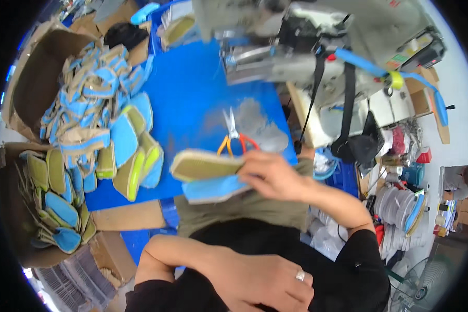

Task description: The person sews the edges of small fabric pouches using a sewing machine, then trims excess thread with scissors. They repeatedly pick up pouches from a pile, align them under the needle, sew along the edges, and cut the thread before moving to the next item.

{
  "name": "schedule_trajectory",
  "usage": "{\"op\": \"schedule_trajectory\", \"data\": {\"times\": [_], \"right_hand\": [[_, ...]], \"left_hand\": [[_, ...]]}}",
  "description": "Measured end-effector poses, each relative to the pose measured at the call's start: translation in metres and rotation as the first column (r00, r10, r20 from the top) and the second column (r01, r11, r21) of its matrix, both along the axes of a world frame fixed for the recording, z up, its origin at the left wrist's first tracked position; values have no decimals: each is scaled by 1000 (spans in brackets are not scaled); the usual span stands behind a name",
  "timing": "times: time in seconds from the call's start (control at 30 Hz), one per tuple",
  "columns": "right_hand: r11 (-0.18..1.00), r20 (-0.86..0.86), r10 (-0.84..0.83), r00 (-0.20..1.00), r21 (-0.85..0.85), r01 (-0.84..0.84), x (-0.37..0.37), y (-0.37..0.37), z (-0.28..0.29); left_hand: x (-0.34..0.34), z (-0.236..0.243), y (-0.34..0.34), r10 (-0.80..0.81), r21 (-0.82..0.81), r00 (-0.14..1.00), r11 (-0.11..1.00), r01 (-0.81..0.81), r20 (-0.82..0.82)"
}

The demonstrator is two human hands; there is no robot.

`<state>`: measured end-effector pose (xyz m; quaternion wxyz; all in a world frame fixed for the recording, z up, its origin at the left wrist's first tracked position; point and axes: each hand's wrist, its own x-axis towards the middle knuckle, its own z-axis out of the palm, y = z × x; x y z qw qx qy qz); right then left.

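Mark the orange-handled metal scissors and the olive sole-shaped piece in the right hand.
Metal scissors (233,133), head view: around the pivot.
Olive sole-shaped piece (205,166), head view: middle of its face.

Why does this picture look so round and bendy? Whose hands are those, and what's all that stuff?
It's taken by a camera worn on a head, looking down. Its very wide lens bends straight edges. There's no robot: the right hand and left hand belong to the wearer. The right holds an olive and blue sole; I can't tell whether it's one piece or two. The left is before the black shirt. On the blue table lie scissors and, leftward, other soles. A grey machine is at upper right.
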<state>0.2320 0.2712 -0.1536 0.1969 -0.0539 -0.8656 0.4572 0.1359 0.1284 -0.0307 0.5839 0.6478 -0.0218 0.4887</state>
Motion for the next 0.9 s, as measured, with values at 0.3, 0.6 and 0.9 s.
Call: {"op": "schedule_trajectory", "data": {"times": [0.3, 0.6, 0.9], "right_hand": [[970, 108, -209, 972, -105, 220, 22, 23, 17], [976, 6, -219, 976, 20, 219, -5, 9, 40], [960, -101, -228, 968, 146, 241, -26, 3, 59]], "left_hand": [[-71, -29, -48, -139, -89, 988, 986, 144, 62], [-105, -47, -45, 674, -36, 269, 339, -940, -688], [-157, -95, 39, 219, -573, 735, 500, -649, -642]]}}
